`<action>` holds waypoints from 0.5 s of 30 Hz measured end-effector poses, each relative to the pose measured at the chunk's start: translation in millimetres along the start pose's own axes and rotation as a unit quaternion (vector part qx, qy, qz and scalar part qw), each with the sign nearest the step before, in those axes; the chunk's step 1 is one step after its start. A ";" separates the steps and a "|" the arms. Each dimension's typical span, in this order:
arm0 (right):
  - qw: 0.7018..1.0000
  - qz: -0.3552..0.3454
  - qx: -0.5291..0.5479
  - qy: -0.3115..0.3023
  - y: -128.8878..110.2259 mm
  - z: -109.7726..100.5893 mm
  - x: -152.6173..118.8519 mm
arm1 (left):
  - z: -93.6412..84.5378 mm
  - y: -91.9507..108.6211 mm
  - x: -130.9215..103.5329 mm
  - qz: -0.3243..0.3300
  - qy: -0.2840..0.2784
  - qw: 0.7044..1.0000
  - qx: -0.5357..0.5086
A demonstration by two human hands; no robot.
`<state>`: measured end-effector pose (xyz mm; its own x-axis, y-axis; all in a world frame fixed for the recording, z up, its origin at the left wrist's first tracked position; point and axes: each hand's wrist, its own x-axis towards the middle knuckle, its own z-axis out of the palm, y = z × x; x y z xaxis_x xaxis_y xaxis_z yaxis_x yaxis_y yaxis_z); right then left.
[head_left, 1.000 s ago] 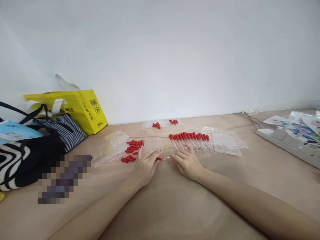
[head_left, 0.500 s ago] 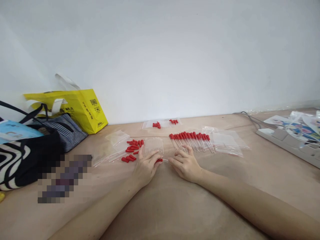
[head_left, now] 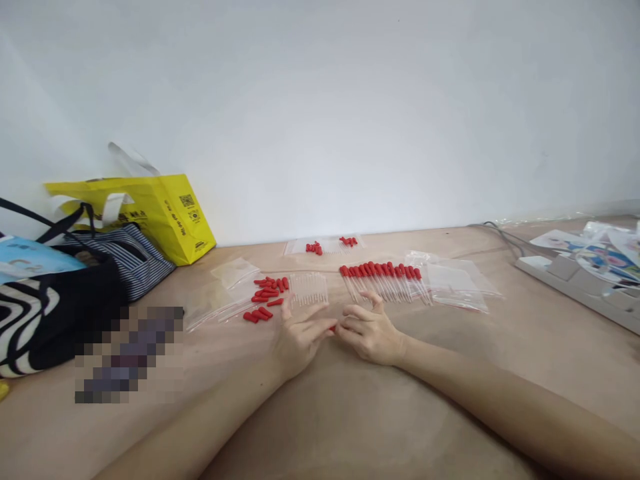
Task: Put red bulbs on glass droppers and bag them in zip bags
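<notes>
Left hand and right hand have open bench in front, capped tubes behind, wall along the back edge. Left's pinching a red cap; right's curled against it, can't tell if gripping.

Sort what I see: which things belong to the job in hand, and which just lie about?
Seem in use:
red piece between left hand and right hand
loose red pieces
clear tubes
red-topped tubes

Probably just lying about:
yellow bag
striped pouch
black-and-white bag
grey cable
</notes>
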<state>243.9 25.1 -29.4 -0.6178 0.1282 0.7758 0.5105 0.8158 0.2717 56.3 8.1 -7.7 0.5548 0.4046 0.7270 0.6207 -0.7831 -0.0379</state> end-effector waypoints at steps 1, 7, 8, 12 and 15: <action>1.000 0.003 0.003 -0.005 -0.6 -0.5 -0.2 | -0.7 -1.3 -0.2 -0.002 0.007 1.000 0.006; 0.995 0.094 0.010 -0.021 2.5 -5.8 -3.4 | -7.2 -22.9 -6.3 -0.084 0.035 0.994 0.066; 0.994 0.109 0.009 -0.018 3.0 -6.1 -3.2 | -6.8 -24.3 -6.6 -0.082 0.025 0.994 0.063; 0.989 0.145 0.009 -0.012 2.0 -4.5 -0.3 | -0.7 -19.7 -4.4 -0.053 -0.013 0.998 0.043; 0.989 0.149 0.014 -0.011 0.1 -3.2 0.5 | 2.8 -14.0 -2.5 -0.037 -0.014 0.999 0.031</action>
<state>245.5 23.5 -27.1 -0.4555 0.3776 0.8062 0.6556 0.7549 0.0169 47.8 19.4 -11.0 0.5213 0.4736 0.7099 0.6925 -0.7209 -0.0276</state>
